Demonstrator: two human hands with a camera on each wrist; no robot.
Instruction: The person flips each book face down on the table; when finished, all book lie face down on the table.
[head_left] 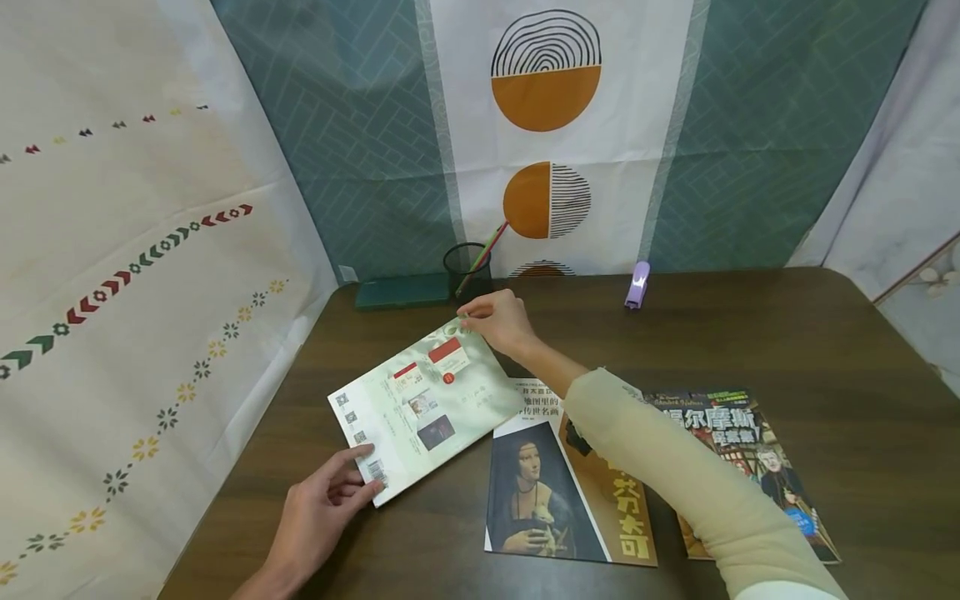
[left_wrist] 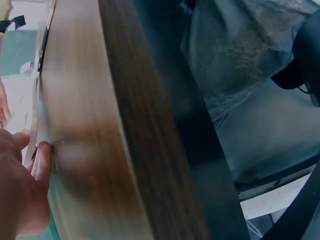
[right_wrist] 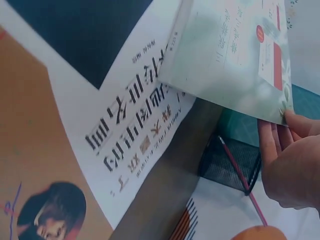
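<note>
A pale green book (head_left: 480, 400), its face printed with red-and-white panels, a barcode and square codes, is held tilted between both hands over the left of the table. My left hand (head_left: 318, 508) grips its near left corner, thumb on the upper face; the left wrist view shows the fingers (left_wrist: 44, 160) beneath the edge. At the far corner, my right hand (head_left: 504, 323) pinches the book between thumb and fingers. The book's right corner overlaps a book with a portrait cover (head_left: 536, 500), which lies flat under my right forearm.
Partly behind the right sleeve lies a comic-style book (head_left: 750, 450). Along the back of the dark wooden table (head_left: 750, 333) are a green flat case (head_left: 401, 292), a black mesh pen holder (head_left: 476, 283) with pencils, and a purple stapler-like object (head_left: 637, 286). Fabric hangs behind.
</note>
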